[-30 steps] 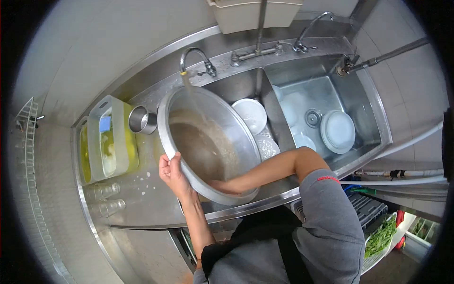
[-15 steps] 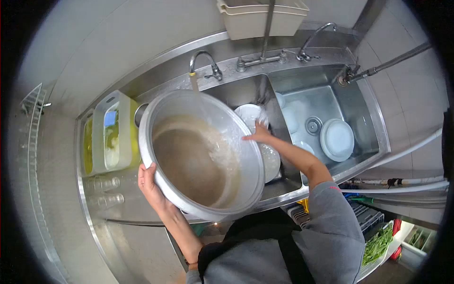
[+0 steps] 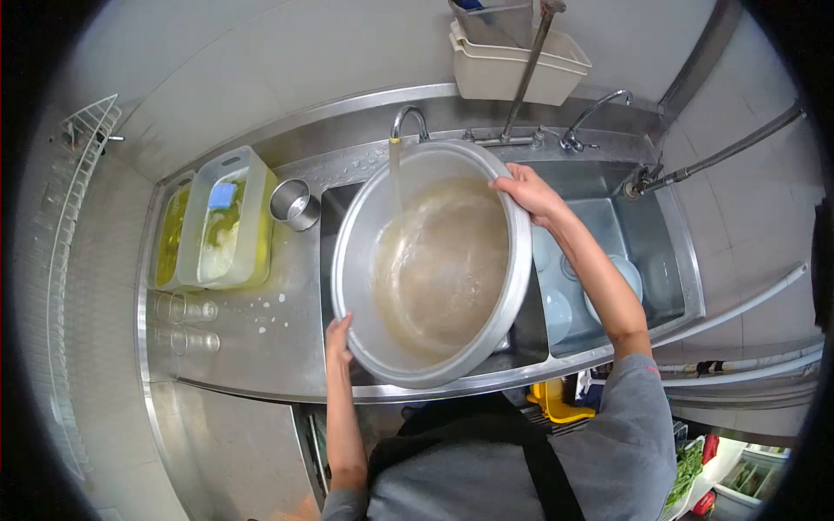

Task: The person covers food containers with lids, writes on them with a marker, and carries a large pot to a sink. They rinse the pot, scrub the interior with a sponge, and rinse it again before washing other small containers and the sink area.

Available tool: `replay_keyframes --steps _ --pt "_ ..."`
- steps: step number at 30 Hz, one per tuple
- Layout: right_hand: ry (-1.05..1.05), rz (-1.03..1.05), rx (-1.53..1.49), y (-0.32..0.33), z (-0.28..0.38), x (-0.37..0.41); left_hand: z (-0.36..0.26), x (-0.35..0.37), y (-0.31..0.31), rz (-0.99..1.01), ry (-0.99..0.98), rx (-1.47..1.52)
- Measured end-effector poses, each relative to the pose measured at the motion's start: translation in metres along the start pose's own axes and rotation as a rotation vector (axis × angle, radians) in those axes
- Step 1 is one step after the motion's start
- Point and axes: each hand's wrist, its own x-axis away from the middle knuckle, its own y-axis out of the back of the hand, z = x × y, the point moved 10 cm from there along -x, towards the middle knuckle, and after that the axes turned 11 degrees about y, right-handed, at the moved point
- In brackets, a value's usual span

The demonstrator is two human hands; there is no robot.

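A large round metal basin (image 3: 360, 217) with cloudy brownish water in it is over the middle sink. My left hand (image 3: 340, 339) grips its rim at the lower left, thumb on the edge. On the upper right rim, my right hand (image 3: 532, 193) is closed round the edge. A stream from the faucet (image 3: 408, 122) runs down into the basin, and the water inside swirls. The basin hides most of the sink beneath it.
Left of the basin are a metal cup (image 3: 295, 205), plastic tubs with yellow-green liquid (image 3: 259, 217) and several glasses (image 3: 195, 341). White dishes (image 3: 557, 314) lie in the right sink (image 3: 669, 286). Beige bins (image 3: 521, 74) stand behind.
The basin has moved right and is more level, now covering the dishes in the middle sink. My right hand has gone from those dishes to the basin's rim. The metal cup has come into fuller view.
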Motion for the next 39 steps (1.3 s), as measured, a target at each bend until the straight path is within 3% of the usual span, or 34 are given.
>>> replay_keyframes --steps 3,6,8,11,14,19,27,31,39 --pt "0.129 -0.017 0.158 0.004 0.027 0.022 0.005 -0.016 -0.017 -0.088 -0.007 -0.058" --pt "0.053 -0.06 0.253 0.029 0.017 0.038 -0.028 -0.016 -0.022 -0.094 -0.039 -0.099" --pt "-0.042 -0.135 0.193 0.057 -0.038 0.034 -0.064 -0.003 -0.025 -0.036 -0.077 -0.05" --pt "-0.202 -0.246 0.105 0.067 -0.107 0.039 -0.127 0.049 -0.026 -0.13 -0.245 -0.108" --pt "-0.388 -0.221 -0.042 0.026 -0.157 0.054 -0.168 0.116 -0.043 -0.181 -0.355 -0.131" --pt "-0.419 -0.182 -0.356 -0.053 -0.213 0.057 -0.207 0.163 -0.025 -0.116 -0.494 -0.026" --pt "-0.277 -0.2 -0.478 -0.11 -0.219 0.049 -0.243 0.233 -0.036 -0.112 -0.627 0.032" --pt "-0.302 -0.286 -0.599 -0.131 -0.217 0.065 -0.265 0.26 -0.064 -0.134 -0.653 -0.074" --pt "-0.365 -0.35 -1.004 -0.203 -0.239 0.093 -0.295 0.289 -0.116 0.05 -0.801 -0.482"
